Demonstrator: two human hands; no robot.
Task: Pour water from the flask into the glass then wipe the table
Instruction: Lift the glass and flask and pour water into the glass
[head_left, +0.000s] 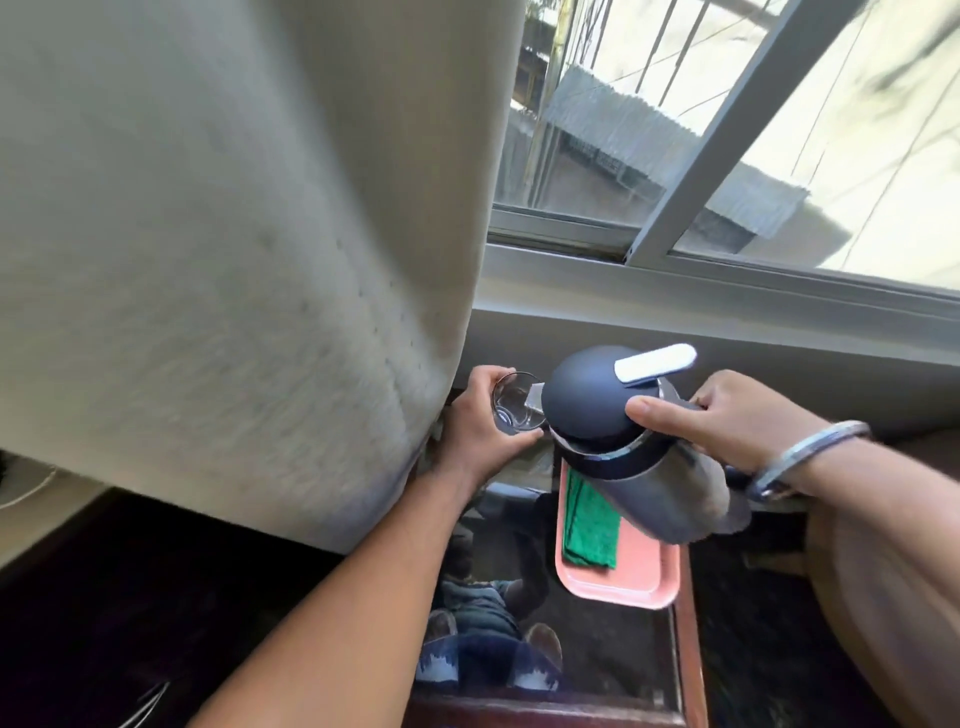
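Observation:
My right hand (727, 421) grips the handle of a dark grey flask (613, 431) with a white lever on its lid, thumb resting on the lid. The flask is tilted to the left, its spout over the rim of a clear glass (511, 402). My left hand (478, 426) holds that glass from the left side, above the table. A folded green cloth (589, 525) lies on a pink tray (639, 571), partly hidden under the flask. I cannot tell how much water is in the glass.
The tray rests on a dark glass-topped table (597, 654) with a wooden frame, which mirrors the room. A large pale cushion or mattress (234, 260) fills the left side, close to my left hand. A window (727, 156) and its sill run behind.

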